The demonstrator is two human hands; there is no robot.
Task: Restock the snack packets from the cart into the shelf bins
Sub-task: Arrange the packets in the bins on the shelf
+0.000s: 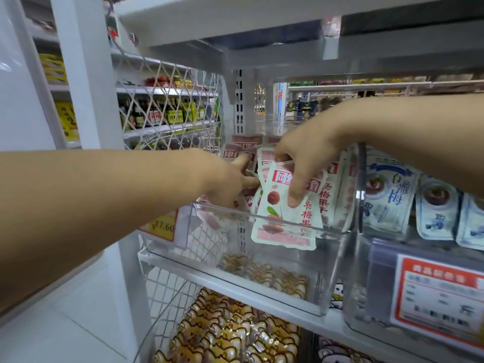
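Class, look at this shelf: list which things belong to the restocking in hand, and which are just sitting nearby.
Part of the job:
red-and-white packets, pinched by the right hand
left hand, among the packets
clear bin holding them

Just nearby:
blue-and-white packets in the next bin
yellow price tag
gold-wrapped snacks below
sauce bottles behind the mesh

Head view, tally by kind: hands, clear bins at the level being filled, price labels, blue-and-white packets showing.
Bare hands: 2, left hand and right hand, which pinches a red-and-white snack packet.
Clear plastic bins: 2, left bin and right bin.
Price labels: 2, yellow tag and red-bordered card.
Blue-and-white snack packets: 3.
Total: 9.
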